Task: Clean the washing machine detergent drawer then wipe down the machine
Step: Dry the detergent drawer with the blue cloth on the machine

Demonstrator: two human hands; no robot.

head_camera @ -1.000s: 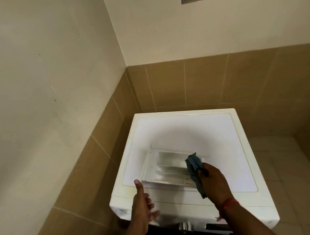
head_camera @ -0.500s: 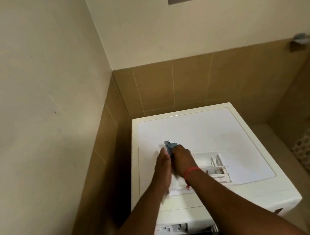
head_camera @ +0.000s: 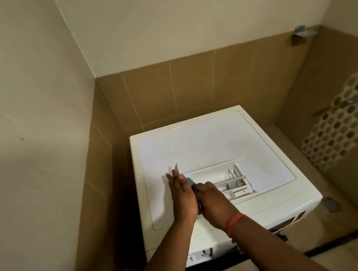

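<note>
The white detergent drawer (head_camera: pixel 225 175) lies on top of the white washing machine (head_camera: pixel 207 141), its divided compartments at the right end. My left hand (head_camera: pixel 183 197) rests with straight fingers against the drawer's left end, where a thin corner sticks up. My right hand (head_camera: pixel 213 204), a red band on its wrist, grips a blue cloth (head_camera: pixel 191 181) inside the drawer's left part. Most of the cloth is hidden between my hands.
The machine stands in a corner between a cream wall on the left and brown tiles behind. A perforated white basket (head_camera: pixel 345 123) is at the right. The empty drawer slot (head_camera: pixel 199 256) shows on the machine's front. A floor drain (head_camera: pixel 330 205) lies right of the machine.
The view has shifted left and down. My left hand went from the machine's front edge to the drawer's left end, and both hands with the cloth now work there together.
</note>
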